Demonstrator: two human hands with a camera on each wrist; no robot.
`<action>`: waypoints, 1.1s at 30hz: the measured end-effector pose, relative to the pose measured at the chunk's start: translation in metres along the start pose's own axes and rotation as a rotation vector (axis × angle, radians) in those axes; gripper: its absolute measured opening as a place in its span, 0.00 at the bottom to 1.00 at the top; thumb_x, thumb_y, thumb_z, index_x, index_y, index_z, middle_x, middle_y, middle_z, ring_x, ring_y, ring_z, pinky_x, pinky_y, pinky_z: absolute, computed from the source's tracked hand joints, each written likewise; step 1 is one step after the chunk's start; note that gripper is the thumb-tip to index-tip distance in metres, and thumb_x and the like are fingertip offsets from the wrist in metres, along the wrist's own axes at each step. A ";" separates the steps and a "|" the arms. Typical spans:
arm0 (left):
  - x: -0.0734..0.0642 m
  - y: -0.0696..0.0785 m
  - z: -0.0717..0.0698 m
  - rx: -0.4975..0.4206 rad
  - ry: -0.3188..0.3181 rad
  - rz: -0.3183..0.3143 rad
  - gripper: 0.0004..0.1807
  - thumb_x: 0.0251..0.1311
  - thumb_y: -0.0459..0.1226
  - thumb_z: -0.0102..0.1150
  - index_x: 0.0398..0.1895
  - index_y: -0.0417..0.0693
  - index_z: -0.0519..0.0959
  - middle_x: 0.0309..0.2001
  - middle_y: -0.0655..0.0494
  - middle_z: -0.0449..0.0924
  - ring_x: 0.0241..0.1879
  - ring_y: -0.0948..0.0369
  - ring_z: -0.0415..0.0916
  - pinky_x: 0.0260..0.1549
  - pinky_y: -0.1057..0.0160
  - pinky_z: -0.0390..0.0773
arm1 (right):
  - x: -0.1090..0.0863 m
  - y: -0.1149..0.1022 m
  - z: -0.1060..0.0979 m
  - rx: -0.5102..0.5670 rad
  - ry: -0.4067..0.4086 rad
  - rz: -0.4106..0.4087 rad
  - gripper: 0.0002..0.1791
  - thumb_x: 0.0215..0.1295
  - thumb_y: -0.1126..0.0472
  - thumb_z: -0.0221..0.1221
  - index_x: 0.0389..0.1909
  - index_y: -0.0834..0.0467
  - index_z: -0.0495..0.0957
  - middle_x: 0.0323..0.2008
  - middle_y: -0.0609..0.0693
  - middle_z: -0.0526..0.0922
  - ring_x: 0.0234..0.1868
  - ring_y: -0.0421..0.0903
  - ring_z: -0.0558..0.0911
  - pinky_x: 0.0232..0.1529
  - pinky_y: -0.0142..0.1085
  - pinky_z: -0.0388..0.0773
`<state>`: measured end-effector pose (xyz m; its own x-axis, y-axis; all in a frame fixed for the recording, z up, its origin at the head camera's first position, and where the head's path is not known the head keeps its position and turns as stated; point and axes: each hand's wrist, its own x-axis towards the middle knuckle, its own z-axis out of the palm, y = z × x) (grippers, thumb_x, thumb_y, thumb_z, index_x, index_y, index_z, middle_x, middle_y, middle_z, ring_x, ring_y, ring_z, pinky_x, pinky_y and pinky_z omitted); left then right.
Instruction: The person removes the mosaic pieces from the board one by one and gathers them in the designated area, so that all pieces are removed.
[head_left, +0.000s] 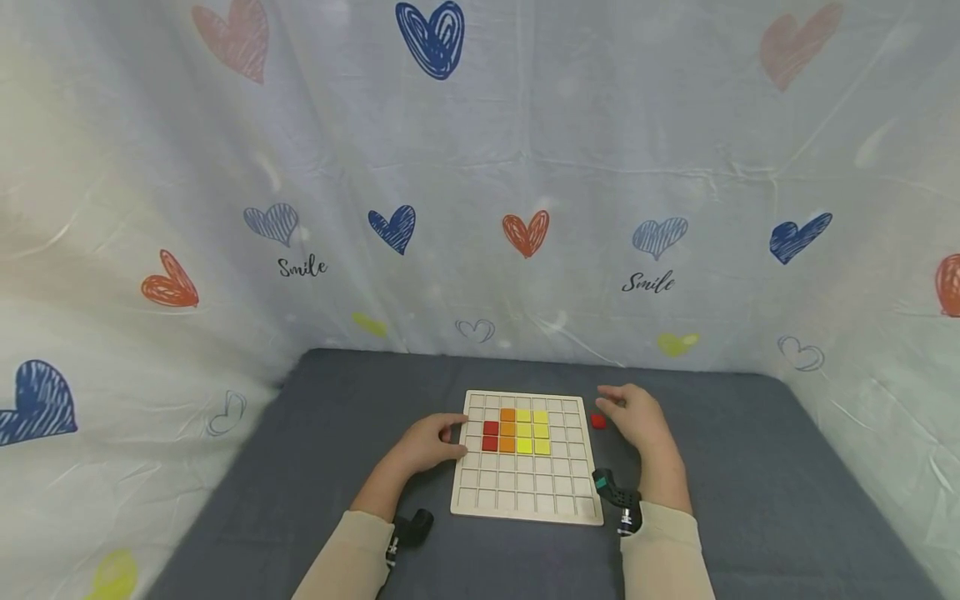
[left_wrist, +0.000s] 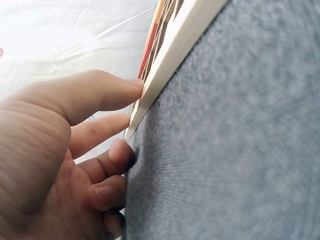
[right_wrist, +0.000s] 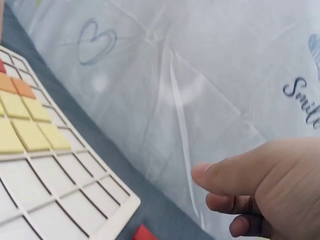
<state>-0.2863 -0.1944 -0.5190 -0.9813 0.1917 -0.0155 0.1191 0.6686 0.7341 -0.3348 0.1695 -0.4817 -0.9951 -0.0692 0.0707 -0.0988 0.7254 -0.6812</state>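
A hand at each side of the pale wooden grid board [head_left: 516, 484], a loose red piece [head_left: 597, 422] just off its right edge, near the far right corner.
The board is thin and square-celled, flat on a table [head_left: 360, 400] covered in soft grey, ribbed cloth; smooth square tiles fill some cells: six yellow tiles [head_left: 533, 432], three orange tiles [head_left: 507, 429], two red tiles [head_left: 490, 436]. The left hand [head_left: 429, 442] spreads thumb and forefinger against the left edge, gripping nothing; the right hand [head_left: 637, 415] hovers beside the red piece, a narrow gap between thumb and fingers, holding nothing.
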 end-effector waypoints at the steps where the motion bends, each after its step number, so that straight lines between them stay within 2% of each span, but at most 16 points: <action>1: 0.000 0.000 0.000 0.002 0.000 -0.002 0.31 0.57 0.37 0.74 0.65 0.43 0.80 0.27 0.55 0.69 0.25 0.60 0.65 0.24 0.61 0.65 | 0.000 -0.004 0.000 0.000 0.003 -0.007 0.21 0.75 0.57 0.60 0.63 0.64 0.79 0.55 0.64 0.79 0.55 0.63 0.78 0.53 0.58 0.75; 7: 0.000 0.000 0.000 0.006 0.001 -0.003 0.31 0.57 0.37 0.74 0.65 0.43 0.79 0.27 0.55 0.69 0.25 0.60 0.65 0.24 0.61 0.65 | -0.002 -0.027 0.001 -0.006 0.012 -0.101 0.22 0.77 0.55 0.59 0.65 0.61 0.79 0.49 0.57 0.80 0.48 0.55 0.78 0.45 0.52 0.76; 13: 0.000 0.000 0.000 0.003 -0.002 0.002 0.31 0.57 0.37 0.74 0.65 0.43 0.79 0.27 0.55 0.69 0.25 0.60 0.65 0.24 0.61 0.65 | -0.002 -0.046 0.014 -0.005 0.034 -0.217 0.20 0.77 0.55 0.59 0.62 0.61 0.81 0.43 0.53 0.81 0.37 0.50 0.74 0.38 0.46 0.72; 21: 0.000 0.001 -0.001 -0.006 -0.005 0.005 0.31 0.57 0.37 0.74 0.65 0.43 0.79 0.26 0.55 0.69 0.24 0.60 0.64 0.24 0.60 0.65 | -0.002 -0.068 0.040 -0.021 0.015 -0.327 0.18 0.75 0.57 0.61 0.59 0.61 0.84 0.44 0.52 0.80 0.49 0.53 0.77 0.49 0.50 0.76; 28: -0.001 0.000 0.000 0.009 0.002 0.017 0.30 0.57 0.38 0.74 0.65 0.44 0.80 0.26 0.56 0.70 0.24 0.61 0.65 0.24 0.61 0.65 | -0.002 -0.082 0.061 -0.080 -0.031 -0.380 0.16 0.73 0.57 0.63 0.56 0.59 0.86 0.38 0.49 0.76 0.39 0.49 0.69 0.38 0.44 0.67; 33: 0.000 0.000 0.000 0.023 0.002 0.015 0.30 0.57 0.39 0.74 0.65 0.45 0.80 0.27 0.56 0.70 0.25 0.60 0.65 0.25 0.60 0.65 | -0.001 -0.087 0.077 -0.110 -0.080 -0.393 0.17 0.71 0.57 0.65 0.56 0.59 0.86 0.36 0.50 0.76 0.37 0.49 0.67 0.37 0.43 0.67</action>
<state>-0.2861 -0.1949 -0.5189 -0.9797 0.2005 -0.0035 0.1370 0.6817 0.7187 -0.3255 0.0534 -0.4783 -0.8795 -0.4053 0.2495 -0.4742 0.7017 -0.5317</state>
